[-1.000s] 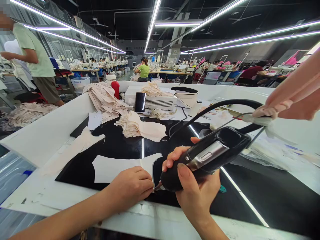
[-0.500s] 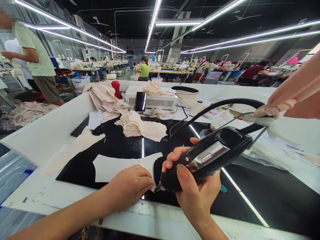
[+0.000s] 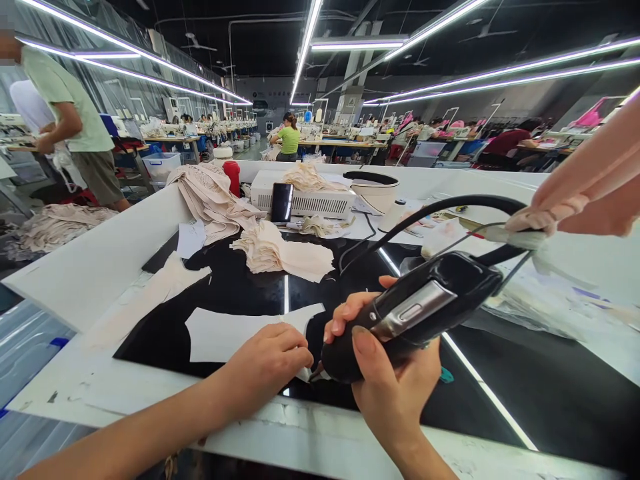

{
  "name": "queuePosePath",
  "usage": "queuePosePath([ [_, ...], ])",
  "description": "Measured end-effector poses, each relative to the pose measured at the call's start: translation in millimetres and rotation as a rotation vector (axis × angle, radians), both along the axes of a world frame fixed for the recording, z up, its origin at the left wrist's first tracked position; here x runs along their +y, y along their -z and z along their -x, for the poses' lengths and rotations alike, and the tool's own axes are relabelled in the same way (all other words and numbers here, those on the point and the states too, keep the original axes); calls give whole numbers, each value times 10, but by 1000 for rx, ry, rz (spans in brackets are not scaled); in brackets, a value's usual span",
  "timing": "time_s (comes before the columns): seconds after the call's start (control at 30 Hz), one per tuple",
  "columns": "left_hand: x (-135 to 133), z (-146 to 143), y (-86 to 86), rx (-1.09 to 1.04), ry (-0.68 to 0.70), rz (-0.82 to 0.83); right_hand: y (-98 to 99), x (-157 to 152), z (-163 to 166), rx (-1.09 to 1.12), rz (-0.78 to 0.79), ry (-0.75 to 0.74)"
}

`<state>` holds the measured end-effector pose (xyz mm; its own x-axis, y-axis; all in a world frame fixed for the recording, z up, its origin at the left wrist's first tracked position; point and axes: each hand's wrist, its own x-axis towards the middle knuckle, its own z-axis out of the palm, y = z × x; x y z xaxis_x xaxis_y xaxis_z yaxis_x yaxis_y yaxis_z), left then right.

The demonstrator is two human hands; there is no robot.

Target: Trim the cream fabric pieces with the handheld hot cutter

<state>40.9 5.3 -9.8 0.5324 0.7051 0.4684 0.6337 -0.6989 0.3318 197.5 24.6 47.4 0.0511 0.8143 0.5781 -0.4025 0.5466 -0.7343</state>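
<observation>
My right hand (image 3: 395, 373) is wrapped round a thick black handheld power tool (image 3: 415, 313) with a silver panel on its side. A black cable runs from its rear end, and its narrow tip points down left at the fabric. Under that tip lies the right end of a flat white fabric piece (image 3: 225, 333) with curved edges. My left hand (image 3: 273, 357) rests on this end, fingers bent and pinched at the fabric's edge, just left of the tip. Those fingers hide part of the cloth. Black sheeting (image 3: 165, 333) covers the table beneath.
A fanned stack of cream pieces (image 3: 280, 253) lies ahead, with another piece (image 3: 165, 287) to the left. Behind stand a phone (image 3: 282, 202), a white vented box (image 3: 310, 208) and a red bottle (image 3: 231, 179). Pale cloth (image 3: 590, 180) hangs by the cable. A co-worker (image 3: 75, 120) stands far left.
My left hand has shifted slightly right and up, closer to the tool's tip. The tool has barely moved. At far left the co-worker's arms have lowered.
</observation>
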Motion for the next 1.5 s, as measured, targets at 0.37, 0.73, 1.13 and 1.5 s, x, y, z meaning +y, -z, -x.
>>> queuePosePath([
  [0.37,-43,185,8,43,130,-23,-1,-10,-14,-17,7,22],
  [0.73,-66,188,84,119,131,-193,-24,-4,-16,-28,26,54],
  [1.13,-40,204,168,95,151,-238,-12,9,-17,-30,31,70],
  [1.5,-47,211,156,78,145,-223,-35,23,-15,-14,40,96],
])
